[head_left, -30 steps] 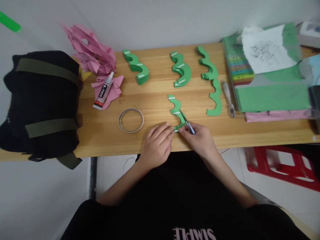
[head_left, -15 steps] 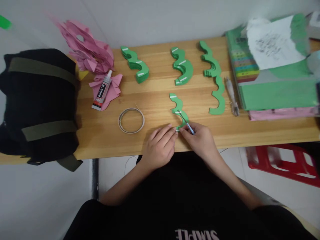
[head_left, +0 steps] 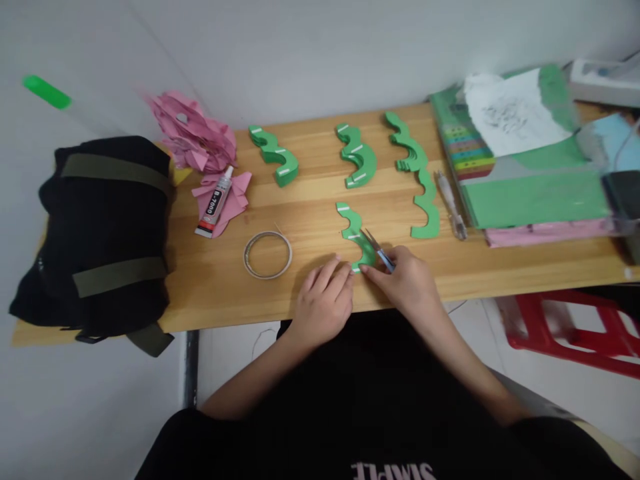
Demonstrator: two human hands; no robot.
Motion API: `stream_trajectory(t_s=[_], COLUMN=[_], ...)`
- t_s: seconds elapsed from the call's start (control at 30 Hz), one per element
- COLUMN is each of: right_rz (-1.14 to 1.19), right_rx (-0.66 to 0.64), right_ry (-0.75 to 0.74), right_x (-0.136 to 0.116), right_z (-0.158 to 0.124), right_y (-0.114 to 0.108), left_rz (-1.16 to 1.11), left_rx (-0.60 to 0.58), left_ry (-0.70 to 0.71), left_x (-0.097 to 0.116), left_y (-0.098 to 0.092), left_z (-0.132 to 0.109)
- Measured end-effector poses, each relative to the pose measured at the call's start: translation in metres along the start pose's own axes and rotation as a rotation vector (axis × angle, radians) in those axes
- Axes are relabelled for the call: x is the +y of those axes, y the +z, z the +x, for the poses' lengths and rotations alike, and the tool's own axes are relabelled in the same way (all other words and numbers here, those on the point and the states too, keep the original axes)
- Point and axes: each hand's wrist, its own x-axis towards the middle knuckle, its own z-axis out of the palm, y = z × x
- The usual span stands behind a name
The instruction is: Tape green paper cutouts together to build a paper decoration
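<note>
A wavy green piece [head_left: 368,252] with white strips lies on the wooden table near its front edge. My right hand [head_left: 411,279] is closed on small scissors [head_left: 383,255] with blue handles, whose blades point up and left over the piece's right edge; its thumb touches the lower end of the piece. My left hand [head_left: 325,299] rests flat, fingers apart, with its fingertips at the lower left end of the piece. A roll of tape [head_left: 268,255] lies to the left, its loose end sticking up.
Stacks of wavy green pieces [head_left: 286,167] stand toward the back. On the left are a black bag [head_left: 115,227], pink scraps [head_left: 200,137] and a glue tube [head_left: 215,203]. A pen [head_left: 450,203] and green sheets [head_left: 540,200] are on the right, a red stool [head_left: 575,327] below.
The head view has shifted, so the table things appear lower. The scissors have moved slightly right, off the middle of the green piece, and their blades look a little more apart.
</note>
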Motion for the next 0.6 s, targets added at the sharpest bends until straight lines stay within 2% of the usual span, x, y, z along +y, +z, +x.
stream_trajectory(t_s=[0.2, 0.3, 0.37, 0.47, 0.6], right_rz=[0.409, 0.514, 0.549, 0.551, 0.582], right_rx=[-0.049, 0.009, 0.089, 0.166, 0.114], right_ry=[-0.078, -0.098, -0.110, -0.139, -0.185], right_x=[0.017, 0.029, 0.039, 0.048, 0.037], right_z=[0.004, 0.004, 0.005, 0.007, 0.008], right_y=[-0.012, -0.023, -0.031, -0.040, -0.036], left_rz=[-0.193, -0.241, -0.085, 0.063, -0.057], left_rx=[0.049, 0.186, 0.292, 0.184, 0.010], left_ry=[-0.204, -0.294, -0.391, -0.528, -0.499], left_x=[-0.004, -0.023, -0.041, -0.063, -0.071], left_y=[-0.008, -0.019, -0.030, -0.047, -0.058], left_z=[0.010, 0.007, 0.000, -0.013, -0.017])
